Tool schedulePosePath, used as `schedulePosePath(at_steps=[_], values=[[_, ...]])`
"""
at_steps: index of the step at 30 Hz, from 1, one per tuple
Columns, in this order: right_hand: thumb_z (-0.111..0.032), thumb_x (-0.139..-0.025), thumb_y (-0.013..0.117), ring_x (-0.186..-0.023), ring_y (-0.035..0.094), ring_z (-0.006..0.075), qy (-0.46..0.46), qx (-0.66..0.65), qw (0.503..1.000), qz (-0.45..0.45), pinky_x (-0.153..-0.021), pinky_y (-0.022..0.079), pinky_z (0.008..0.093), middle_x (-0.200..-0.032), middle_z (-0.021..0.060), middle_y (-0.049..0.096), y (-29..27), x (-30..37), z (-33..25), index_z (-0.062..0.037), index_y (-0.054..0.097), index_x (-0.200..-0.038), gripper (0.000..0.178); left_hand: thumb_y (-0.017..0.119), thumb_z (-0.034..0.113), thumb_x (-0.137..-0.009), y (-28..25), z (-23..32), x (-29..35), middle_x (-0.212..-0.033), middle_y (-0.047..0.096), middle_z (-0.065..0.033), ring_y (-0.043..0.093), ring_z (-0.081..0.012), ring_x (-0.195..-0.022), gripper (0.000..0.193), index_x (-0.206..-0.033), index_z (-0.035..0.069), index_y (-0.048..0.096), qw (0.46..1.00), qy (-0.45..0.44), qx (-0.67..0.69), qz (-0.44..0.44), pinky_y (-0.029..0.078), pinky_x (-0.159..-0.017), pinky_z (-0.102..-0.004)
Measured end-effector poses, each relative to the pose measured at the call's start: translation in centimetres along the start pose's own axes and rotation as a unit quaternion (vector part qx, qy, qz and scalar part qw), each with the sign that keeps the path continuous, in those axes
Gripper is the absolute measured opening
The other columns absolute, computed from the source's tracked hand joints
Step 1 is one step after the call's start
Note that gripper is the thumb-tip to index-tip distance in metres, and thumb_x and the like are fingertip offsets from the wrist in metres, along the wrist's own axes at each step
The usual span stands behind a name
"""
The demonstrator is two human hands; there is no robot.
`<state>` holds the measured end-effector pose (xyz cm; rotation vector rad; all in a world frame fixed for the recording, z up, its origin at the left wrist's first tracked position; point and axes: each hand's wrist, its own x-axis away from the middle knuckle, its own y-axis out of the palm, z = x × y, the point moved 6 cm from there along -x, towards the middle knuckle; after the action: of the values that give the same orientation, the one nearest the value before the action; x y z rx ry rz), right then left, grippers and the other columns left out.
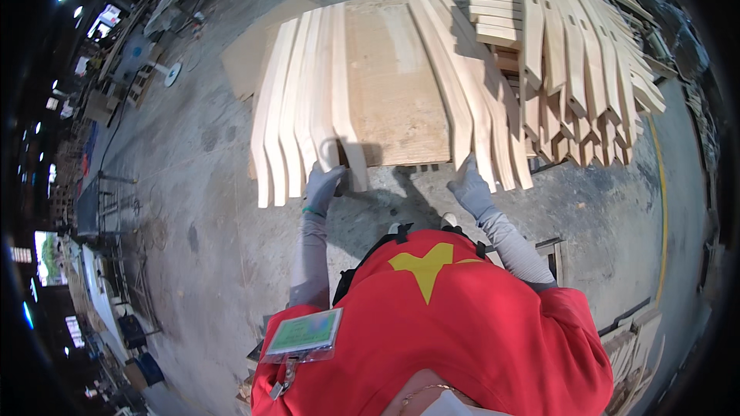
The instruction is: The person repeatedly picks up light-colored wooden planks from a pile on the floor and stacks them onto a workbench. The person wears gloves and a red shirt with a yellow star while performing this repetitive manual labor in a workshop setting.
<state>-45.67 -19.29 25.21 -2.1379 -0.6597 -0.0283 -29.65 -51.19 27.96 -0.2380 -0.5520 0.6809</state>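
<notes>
Two groups of pale, bent wooden slats lie lengthwise on a plywood board (397, 85), a left group (299, 108) and a right group (482, 112). Their near ends stick out past the board's front edge. My left hand (324, 185), in a grey glove, is closed round the near end of a slat (327, 146) at the inner side of the left group. In a matching glove, my right hand (472, 191) grips the near end of the innermost slat (459, 119) of the right group. The undersides of both grips are hidden.
A tall stack of similar slats (574, 54) stands right of the board, with straight pieces (495, 4) behind it. Brown sheet material (250, 58) lies at the far left. Machines and benches (108, 208) line the left side. A yellow line (661, 200) marks the concrete floor.
</notes>
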Motion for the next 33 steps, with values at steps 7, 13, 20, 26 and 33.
schedulePosePath(at_steps=[7, 13, 20, 26, 33], values=[[-0.016, -0.082, 0.056, -0.100, 0.058, 0.0381, -0.167, 0.159, 0.936, 0.267, -0.081, 0.048, 0.0436, -0.111, 0.0242, 0.057, -8.4, 3.3, -0.6, -0.0011, 0.045, -0.123, 0.045, 0.064, 0.031, -0.080, -1.0, -2.4, -1.2, -0.083, 0.064, -0.0135, 0.063, -0.0228, -0.077, 0.046, -0.104, -0.007, 0.056, 0.982, 0.085, -0.092, 0.139, 0.050, -0.067, -0.0351], [-0.011, -0.078, 0.056, -0.096, 0.059, 0.0403, 0.048, 0.109, 0.991, 0.063, -0.079, 0.049, 0.0456, -0.104, 0.0270, 0.059, -8.0, -0.5, 5.1, 0.0022, 0.034, -0.131, 0.059, 0.065, 0.025, -0.078, 1.2, 0.1, -2.4, -0.092, 0.063, -0.0213, 0.063, -0.0289, -0.083, 0.036, -0.097, -0.006, 0.059, 0.948, 0.175, -0.266, 0.011, 0.048, -0.069, -0.0379], [-0.028, -0.076, 0.061, -0.095, 0.059, 0.0435, 0.044, 0.087, 0.994, 0.047, -0.086, 0.045, 0.0491, -0.102, 0.0316, 0.059, -7.5, -2.8, 4.1, 0.0044, 0.021, -0.138, 0.080, 0.070, 0.017, -0.074, -2.1, 1.6, -2.4, -0.080, 0.064, -0.0084, 0.062, -0.0186, -0.076, 0.030, -0.096, -0.002, 0.060, 0.991, 0.074, 0.086, -0.074, 0.048, -0.067, -0.0300], [-0.028, -0.071, 0.066, -0.101, 0.056, 0.0440, -0.035, -0.003, 0.993, 0.108, -0.087, 0.044, 0.0460, -0.113, 0.0312, 0.055, -11.3, 2.4, 3.6, 0.0056, 0.028, -0.135, 0.082, 0.066, 0.025, -0.077, -2.4, 2.6, 3.0, -0.070, 0.058, -0.0056, 0.054, -0.0137, -0.048, 0.032, -0.098, 0.002, 0.058, 0.989, 0.091, 0.087, -0.078, 0.042, -0.042, -0.0266], [-0.018, -0.076, 0.066, -0.068, 0.056, 0.0116, 0.064, -0.378, 0.919, -0.090, -0.058, 0.045, 0.0226, -0.097, 0.0078, 0.059, -9.6, 8.0, -0.3, 0.0019, 0.039, -0.131, 0.064, 0.063, 0.026, -0.080, 1.9, 2.5, 9.2, -0.066, 0.054, -0.0028, 0.053, -0.0130, -0.047, 0.030, -0.101, 0.006, 0.056, 0.947, -0.061, 0.279, -0.145, 0.040, -0.036, -0.0250]])
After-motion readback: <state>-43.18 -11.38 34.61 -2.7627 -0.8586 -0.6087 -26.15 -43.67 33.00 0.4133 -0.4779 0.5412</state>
